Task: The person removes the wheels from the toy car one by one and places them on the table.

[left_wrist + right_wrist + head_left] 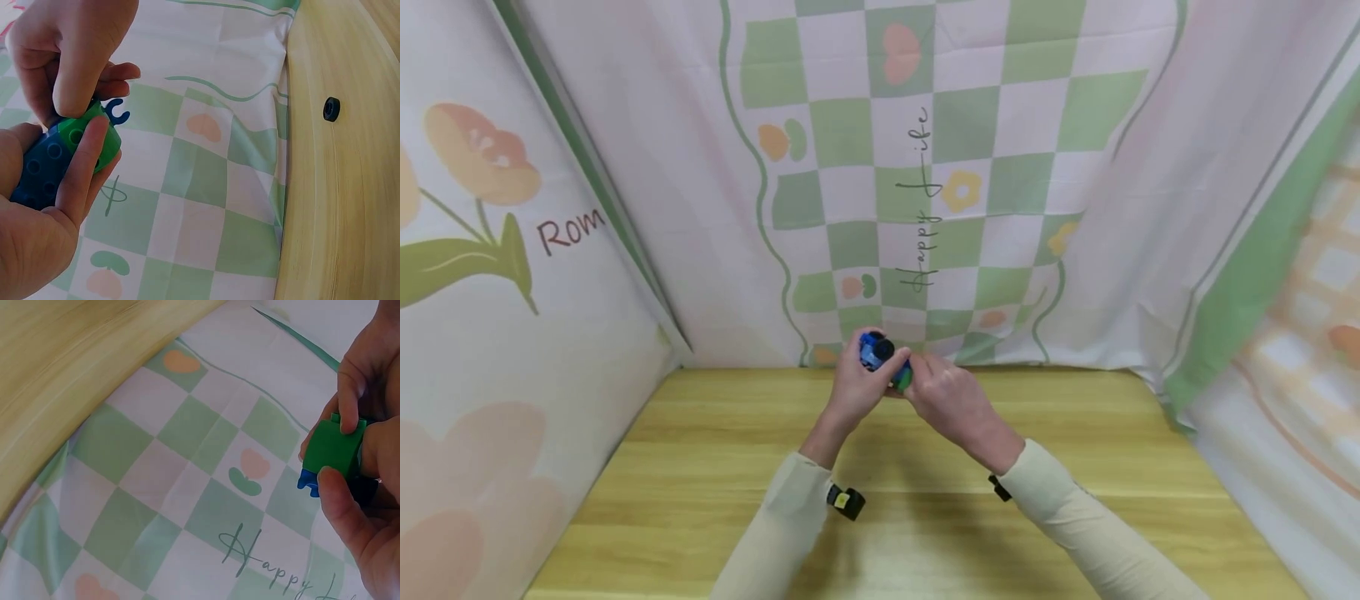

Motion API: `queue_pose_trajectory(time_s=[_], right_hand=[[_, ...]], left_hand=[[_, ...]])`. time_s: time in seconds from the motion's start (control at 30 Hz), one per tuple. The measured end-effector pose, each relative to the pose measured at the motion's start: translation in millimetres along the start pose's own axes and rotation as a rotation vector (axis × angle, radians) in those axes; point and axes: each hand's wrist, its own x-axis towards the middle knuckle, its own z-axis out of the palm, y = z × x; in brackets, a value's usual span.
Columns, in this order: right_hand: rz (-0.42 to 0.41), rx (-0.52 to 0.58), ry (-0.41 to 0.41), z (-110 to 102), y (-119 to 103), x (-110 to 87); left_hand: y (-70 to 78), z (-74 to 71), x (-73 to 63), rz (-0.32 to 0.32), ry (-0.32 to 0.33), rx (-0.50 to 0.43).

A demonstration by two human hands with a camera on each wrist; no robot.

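Observation:
A small building-block toy car (875, 353) with blue and green blocks and a black wheel (883, 349) is held in both hands above the far part of the table. My left hand (856, 382) grips its blue side, thumb across the top. From the right, my right hand (951, 402) pinches the green end with curled fingers. The left wrist view shows round holes in the blue block (42, 164) and the green block (107, 142), plus a dark blue hook (117, 112) sticking out. In the right wrist view, fingers surround the green block (334, 450) and cover much of the toy.
A loose black wheel (332, 109) stands on the wooden table (715, 467). Behind the hands hangs a green-and-white checkered curtain (842, 133), meeting the table's far edge. A printed cloth (467, 350) closes the left side, and another cloth (1285, 333) the right.

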Motion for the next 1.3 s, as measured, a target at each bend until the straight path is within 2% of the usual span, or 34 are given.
queue_pose_trajectory(time_s=[0.17,0.23,0.3,0.5,0.6,0.73,0.87,1.03,1.2,1.3], right_hand=[[0.023,0.037,-0.004,0.2,1.8,-0.4],[0.054,0.089,-0.003,0.3,1.7,-0.4],[0.100,0.172,-0.006,0.1,1.6,-0.9],[0.287,0.525,-0.001,-6.0,3.5,-4.4],[0.336,0.620,0.018,-9.8,6.7,-6.9],[0.342,0.618,0.020,-12.9,12.0,-8.9],[0.310,0.585,0.011,-15.3,17.2,-10.5],[0.213,0.571,0.016,-14.7,22.6,-13.6],[0.105,0.474,0.008,-16.0,25.0,-10.6],[0.068,0.412,0.001,-15.7,24.8,-7.5]], left_hand=[[1.4,0.2,1.4,0.008,-0.002,0.007],[2.2,-0.2,1.1,0.003,-0.003,0.011],[2.9,-0.9,0.5,-0.004,-0.004,0.010],[2.4,-2.8,-0.3,-0.035,-0.021,0.001],[3.6,-2.6,0.3,-0.031,-0.044,-0.006],[6.4,-2.8,0.8,-0.021,-0.058,-0.026],[8.1,-3.5,0.7,-0.031,-0.069,-0.046],[7.8,-4.1,1.2,-0.039,-0.097,-0.043],[7.6,-4.5,1.5,-0.044,-0.115,-0.040],[7.4,-4.5,1.8,-0.045,-0.115,-0.038]])
